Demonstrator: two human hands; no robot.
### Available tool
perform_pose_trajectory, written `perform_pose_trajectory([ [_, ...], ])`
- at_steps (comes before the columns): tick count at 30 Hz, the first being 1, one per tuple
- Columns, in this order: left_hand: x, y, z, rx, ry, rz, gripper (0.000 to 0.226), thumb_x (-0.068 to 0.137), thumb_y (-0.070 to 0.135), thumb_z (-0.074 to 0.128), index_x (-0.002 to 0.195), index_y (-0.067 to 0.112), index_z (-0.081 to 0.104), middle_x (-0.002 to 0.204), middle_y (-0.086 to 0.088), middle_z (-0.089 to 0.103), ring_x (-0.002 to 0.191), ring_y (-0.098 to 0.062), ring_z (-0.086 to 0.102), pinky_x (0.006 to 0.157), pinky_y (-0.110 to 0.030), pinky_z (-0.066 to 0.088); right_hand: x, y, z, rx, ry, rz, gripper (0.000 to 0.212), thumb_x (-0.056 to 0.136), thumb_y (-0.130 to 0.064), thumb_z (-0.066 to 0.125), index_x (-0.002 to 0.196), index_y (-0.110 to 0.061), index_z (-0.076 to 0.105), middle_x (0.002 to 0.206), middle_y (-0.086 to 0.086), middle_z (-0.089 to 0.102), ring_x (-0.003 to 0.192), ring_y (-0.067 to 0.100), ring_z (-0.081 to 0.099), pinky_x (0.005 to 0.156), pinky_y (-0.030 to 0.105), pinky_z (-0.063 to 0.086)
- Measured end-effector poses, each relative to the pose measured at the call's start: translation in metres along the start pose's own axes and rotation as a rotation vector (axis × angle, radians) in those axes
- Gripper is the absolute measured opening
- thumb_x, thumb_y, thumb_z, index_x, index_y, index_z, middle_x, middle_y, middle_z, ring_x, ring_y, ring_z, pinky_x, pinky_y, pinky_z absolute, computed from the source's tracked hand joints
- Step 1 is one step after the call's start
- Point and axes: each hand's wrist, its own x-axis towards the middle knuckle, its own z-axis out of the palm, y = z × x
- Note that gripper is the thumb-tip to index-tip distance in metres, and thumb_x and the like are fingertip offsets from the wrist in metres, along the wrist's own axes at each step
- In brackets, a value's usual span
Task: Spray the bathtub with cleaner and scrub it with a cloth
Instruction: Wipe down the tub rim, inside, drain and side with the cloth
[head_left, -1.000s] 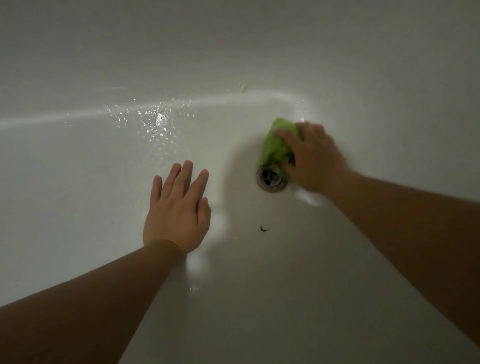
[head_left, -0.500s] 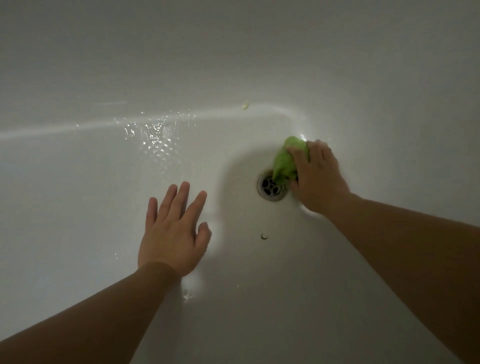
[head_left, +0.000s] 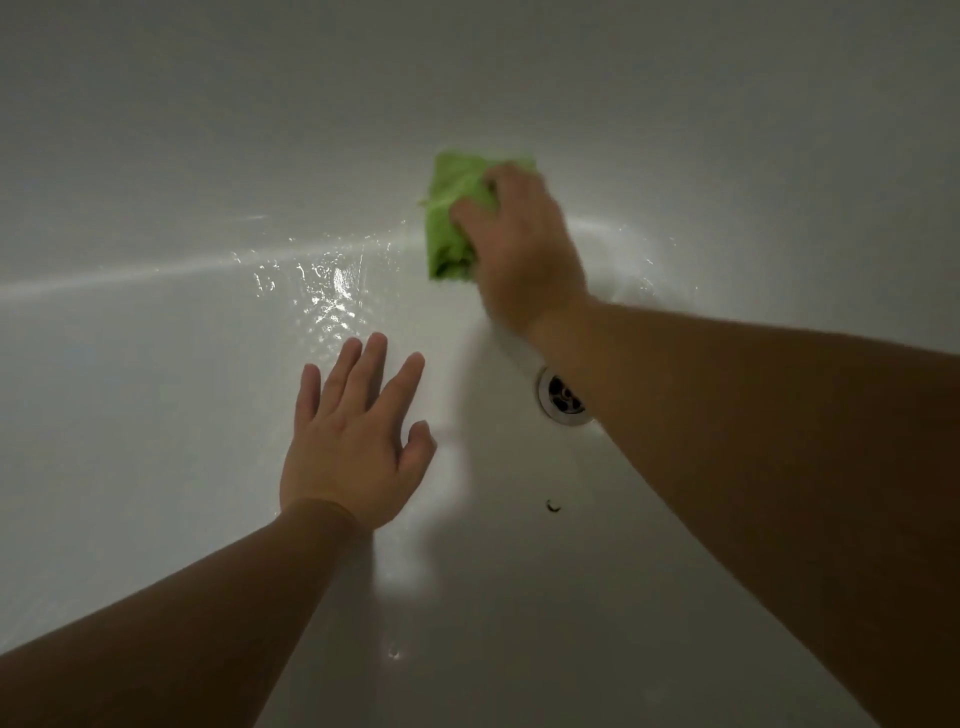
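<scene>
I look down into a white bathtub (head_left: 156, 415). My right hand (head_left: 519, 249) grips a bunched green cloth (head_left: 449, 218) and presses it against the far wall where it curves into the floor, beyond the drain. My left hand (head_left: 353, 441) lies flat on the tub floor with its fingers spread, holding nothing. The metal drain (head_left: 561, 397) shows just under my right forearm, partly covered by it. No spray bottle is in view.
Wet droplets (head_left: 322, 296) glisten along the curve at the back of the tub floor. A small dark speck (head_left: 553, 505) lies on the floor in front of the drain.
My right hand has carried the green cloth from beside the drain up and away onto the far wall. The drain is uncovered. My left hand has stayed flat on the floor.
</scene>
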Motion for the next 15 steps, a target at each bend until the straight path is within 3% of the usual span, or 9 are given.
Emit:
perform_pose_trajectory([
  [2,0.001,-0.001,0.001,-0.011,0.003,0.003,0.065,0.099,0.055,0.029,0.162,0.037,0.022,0.172,-0.002,0.008,0.159,-0.022,-0.003,0.128,-0.053,0.002,0.007,0.026,-0.012,-0.087,0.013,0.154,0.02,0.088,-0.015,0.067,0.109,-0.013,0.068,0.121,0.023,0.06,0.103,0.043,0.058,0.081,0.05,0.054],
  [4,0.002,-0.002,0.001,-0.012,0.004,0.001,0.065,0.099,0.054,0.029,0.162,0.037,0.022,0.172,-0.002,0.008,0.159,-0.022,-0.003,0.128,-0.053,0.001,-0.005,0.052,-0.03,-0.162,-0.037,0.165,0.023,0.085,-0.017,0.07,0.107,-0.013,0.068,0.117,0.021,0.06,0.1,0.04,0.057,0.076,0.047,0.054],
  [9,0.0,-0.001,0.001,0.012,-0.007,-0.004,0.066,0.101,0.056,0.023,0.163,0.036,0.017,0.173,-0.003,0.004,0.159,-0.022,-0.007,0.128,-0.053,0.001,-0.071,0.061,-0.066,-0.155,-0.426,0.293,0.048,0.08,-0.045,0.073,0.122,-0.024,0.064,0.117,0.013,0.049,0.103,0.036,0.048,0.08,0.042,0.041],
  [15,-0.007,0.006,0.001,-0.032,0.009,-0.036,0.066,0.099,0.05,0.033,0.162,0.033,0.025,0.172,-0.005,0.012,0.159,-0.023,-0.001,0.128,-0.051,0.003,-0.074,0.03,-0.054,-0.08,-0.364,0.326,0.044,0.083,-0.039,0.072,0.121,-0.019,0.062,0.118,0.016,0.047,0.104,0.036,0.047,0.083,0.05,0.049],
])
